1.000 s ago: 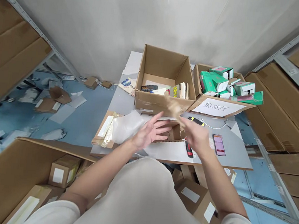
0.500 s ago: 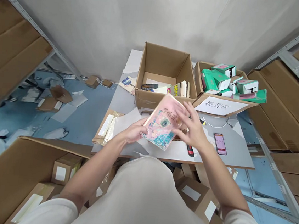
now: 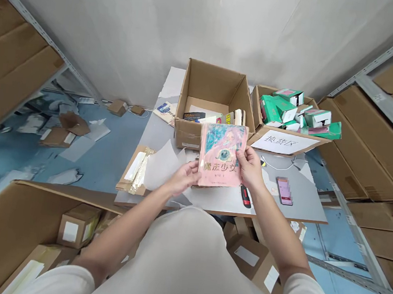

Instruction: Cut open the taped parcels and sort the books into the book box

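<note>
A pink book (image 3: pixel 222 157) with an illustrated cover, a large eye and Chinese lettering is held up over the table's front half. My left hand (image 3: pixel 183 178) grips its lower left edge, and my right hand (image 3: pixel 249 167) closes on its right edge. Behind the book stands an open cardboard box (image 3: pixel 188 132) with several books (image 3: pixel 232 118) inside. A red and black box cutter (image 3: pixel 245 197) lies on the table just below my right hand. Whatever lies directly behind the book is mostly hidden.
To the right, a labelled carton (image 3: pixel 281 143) overflows with green boxes (image 3: pixel 281 108). A phone (image 3: pixel 285 191) lies on the table (image 3: pixel 305 207). Flattened packaging (image 3: pixel 136 171) is at the left, near another book (image 3: pixel 167 110). A large carton (image 3: pixel 2 220) with parcels stands front left.
The pink book has been turned around so its lettering now reads upright toward me. My right hand has shifted from over the cover to its right edge.
</note>
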The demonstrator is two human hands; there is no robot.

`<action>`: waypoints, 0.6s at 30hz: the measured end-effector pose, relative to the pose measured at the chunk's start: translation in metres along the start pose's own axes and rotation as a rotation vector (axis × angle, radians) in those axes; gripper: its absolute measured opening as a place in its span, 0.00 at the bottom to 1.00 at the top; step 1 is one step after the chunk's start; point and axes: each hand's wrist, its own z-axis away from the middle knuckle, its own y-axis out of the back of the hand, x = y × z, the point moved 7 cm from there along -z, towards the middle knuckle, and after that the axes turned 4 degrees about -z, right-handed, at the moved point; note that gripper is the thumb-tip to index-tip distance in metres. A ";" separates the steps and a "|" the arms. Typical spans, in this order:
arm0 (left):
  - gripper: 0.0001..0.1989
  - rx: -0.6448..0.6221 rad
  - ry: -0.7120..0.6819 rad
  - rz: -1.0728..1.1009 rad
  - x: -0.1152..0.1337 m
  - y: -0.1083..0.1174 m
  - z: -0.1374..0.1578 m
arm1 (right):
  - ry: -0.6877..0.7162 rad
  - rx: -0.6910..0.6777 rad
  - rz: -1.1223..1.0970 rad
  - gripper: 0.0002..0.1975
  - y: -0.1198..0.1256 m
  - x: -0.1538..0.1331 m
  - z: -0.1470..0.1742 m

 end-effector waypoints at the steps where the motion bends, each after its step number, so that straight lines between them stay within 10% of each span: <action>1: 0.33 0.043 0.004 -0.028 -0.008 -0.003 0.001 | 0.011 0.063 -0.031 0.21 0.003 0.002 0.002; 12: 0.24 0.148 -0.048 -0.076 -0.011 -0.005 0.005 | -0.044 0.099 -0.076 0.23 0.034 -0.015 -0.015; 18: 0.21 -0.048 0.094 0.278 -0.022 -0.018 0.003 | 0.070 -0.213 -0.216 0.29 0.015 -0.028 -0.017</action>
